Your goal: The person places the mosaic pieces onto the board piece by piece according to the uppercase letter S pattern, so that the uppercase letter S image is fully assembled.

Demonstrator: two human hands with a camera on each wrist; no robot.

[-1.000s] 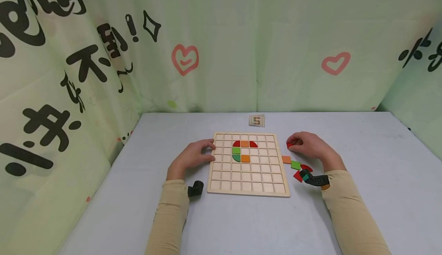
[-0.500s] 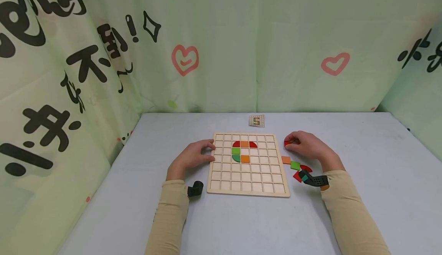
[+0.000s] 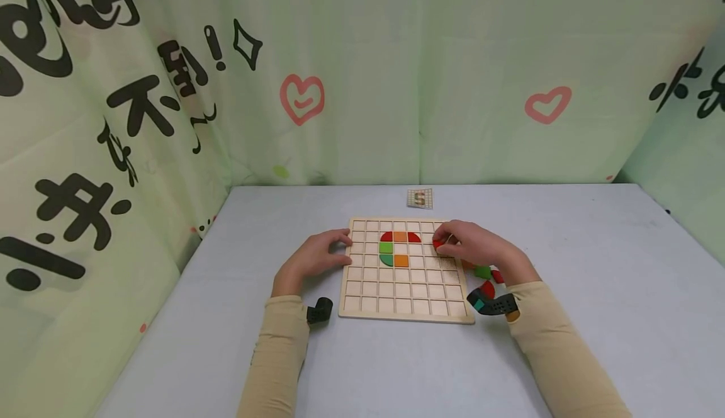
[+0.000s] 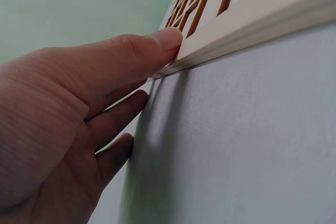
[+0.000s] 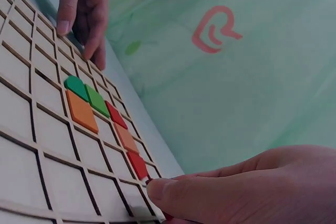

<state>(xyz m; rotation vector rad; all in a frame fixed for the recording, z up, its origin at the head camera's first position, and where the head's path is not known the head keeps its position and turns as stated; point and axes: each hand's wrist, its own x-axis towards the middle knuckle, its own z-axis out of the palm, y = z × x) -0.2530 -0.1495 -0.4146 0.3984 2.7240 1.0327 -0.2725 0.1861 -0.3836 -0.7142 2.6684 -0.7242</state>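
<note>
1. One right hand (image 3: 481, 246) is pinching a small, flat red piece (image 3: 437, 244) between thumb and curled fingers, with hardly any gap; the fingers are hiding most of its outline.
2. That piece is sitting over the far right part of the square pale-wood grid board (image 3: 402, 306); whether it is touching the wood, the views are not showing.
3. Placing it well is probably calling for a light grip, edges matching a cell's ridges, a flat lowering, and knuckles staying clear of the set pieces.
4. The left hand (image 3: 321, 254) is holding nothing: thumb and fingers are spreading apart, tips touching the board's left edge, likely helping against sliding.
5. Six pieces are lying in cells: a red quarter-round (image 3: 386, 237), an orange square (image 3: 400, 237) and a second red quarter-round (image 3: 414, 237) far; a bright-green square (image 3: 386, 248), a dark-green quarter-round (image 3: 386, 260) and a second orange square (image 3: 401, 260) nearer.
6. Right of the board, a loose green piece (image 3: 483, 272) and loose red pieces (image 3: 487, 289) are lying close to the black wrist camera (image 3: 493, 305), which could be brushing them.
7. Beyond the far edge, a small printed card (image 3: 420, 198) is lying before a pale-green curtain (image 3: 368, 141).
</note>
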